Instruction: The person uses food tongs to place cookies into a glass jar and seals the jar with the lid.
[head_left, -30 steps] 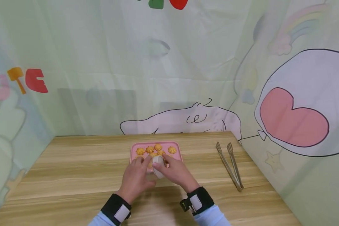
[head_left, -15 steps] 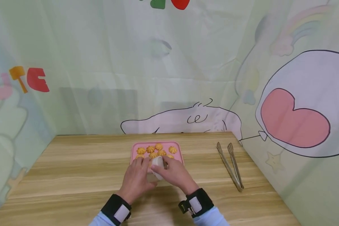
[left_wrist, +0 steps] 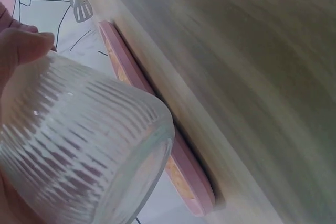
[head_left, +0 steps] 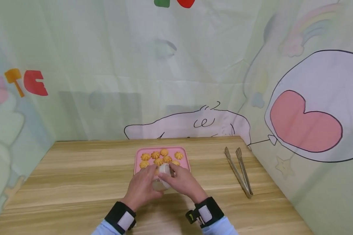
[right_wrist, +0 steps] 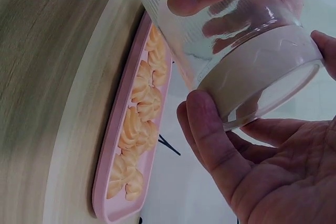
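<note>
A clear ribbed glass jar (left_wrist: pixel 89 140) is held tilted above the near edge of the pink tray, its end toward the right hand capped by a white lid (right_wrist: pixel 262 72). My left hand (head_left: pixel 141 186) grips the jar's body, the thumb and fingers around the glass. With curled fingers and thumb, my right hand (head_left: pixel 186 183) holds the lid at its rim. The lid sits on the jar's mouth; how tightly cannot be seen. Behind the hands, the pink tray (head_left: pixel 184 164) carries several piped cookies (head_left: pixel 163 152). The hands cover its near part.
Metal tongs (head_left: pixel 240 173) lie spread on the right side of the wooden table (head_left: pixel 85 182). A printed cloth backdrop (head_left: pixel 106 65) stands behind the table and at both sides.
The right hand's fingers have shifted a little on the lid, and the lid's angle has changed slightly. More of the glass shows between the hands. Tray and tongs stay put.
</note>
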{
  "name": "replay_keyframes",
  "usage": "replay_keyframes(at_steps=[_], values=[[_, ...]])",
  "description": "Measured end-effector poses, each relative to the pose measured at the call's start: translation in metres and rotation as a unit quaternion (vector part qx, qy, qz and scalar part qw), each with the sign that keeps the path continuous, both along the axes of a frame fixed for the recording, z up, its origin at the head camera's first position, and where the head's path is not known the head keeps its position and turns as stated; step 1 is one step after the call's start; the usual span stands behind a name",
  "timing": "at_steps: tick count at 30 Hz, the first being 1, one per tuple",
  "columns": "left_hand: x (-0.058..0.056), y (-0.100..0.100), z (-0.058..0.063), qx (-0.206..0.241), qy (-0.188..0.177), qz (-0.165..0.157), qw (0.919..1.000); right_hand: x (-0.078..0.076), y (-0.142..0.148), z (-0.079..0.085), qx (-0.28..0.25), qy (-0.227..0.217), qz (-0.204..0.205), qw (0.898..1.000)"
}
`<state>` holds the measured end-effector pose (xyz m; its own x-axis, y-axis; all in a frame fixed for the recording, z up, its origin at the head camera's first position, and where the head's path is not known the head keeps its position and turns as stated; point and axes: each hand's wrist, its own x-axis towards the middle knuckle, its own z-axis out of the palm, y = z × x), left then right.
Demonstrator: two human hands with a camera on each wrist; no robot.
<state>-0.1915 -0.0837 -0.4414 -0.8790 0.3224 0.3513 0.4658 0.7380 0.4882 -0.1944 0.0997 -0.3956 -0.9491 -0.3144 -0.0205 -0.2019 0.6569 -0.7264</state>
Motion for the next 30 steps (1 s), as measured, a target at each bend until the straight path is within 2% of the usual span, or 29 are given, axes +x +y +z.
replay_keyframes(at_steps=[6, 9, 11, 14, 17, 20, 25, 30], values=[[-0.0025, -0.0022, 0.0006, 0.019, -0.044, 0.006, 0.9989, -0.0032, 0.0032, 0.0004, -0.009, 0.039, 0.067, 0.997], [-0.0023, -0.0027, -0.0003, 0.013, -0.04, 0.008, 0.9991, -0.004, 0.005, -0.0008, -0.027, 0.032, 0.084, 0.996], [-0.0026, -0.0028, -0.0003, 0.01, -0.036, 0.007, 0.9993, -0.0041, 0.0048, -0.0009, -0.038, 0.017, 0.075, 0.996], [-0.0029, -0.0028, -0.0004, 0.008, -0.028, 0.004, 0.9996, -0.0032, 0.0023, -0.0002, -0.044, -0.005, 0.031, 0.999], [-0.0021, -0.0012, -0.0004, 0.002, -0.016, -0.001, 0.9999, -0.0009, 0.0005, 0.0005, -0.026, -0.016, -0.014, 0.999], [-0.0009, 0.0008, 0.0001, -0.005, -0.005, -0.003, 1.0, 0.0014, 0.0006, 0.0014, -0.006, -0.029, -0.031, 0.999], [0.0006, 0.0027, -0.0002, -0.022, 0.006, -0.001, 0.9997, 0.0037, 0.0029, 0.0012, 0.0, -0.049, -0.027, 0.998], [0.0014, 0.0035, -0.001, -0.027, 0.001, -0.003, 0.9996, 0.0045, 0.008, 0.0, -0.008, -0.023, 0.007, 1.0]])
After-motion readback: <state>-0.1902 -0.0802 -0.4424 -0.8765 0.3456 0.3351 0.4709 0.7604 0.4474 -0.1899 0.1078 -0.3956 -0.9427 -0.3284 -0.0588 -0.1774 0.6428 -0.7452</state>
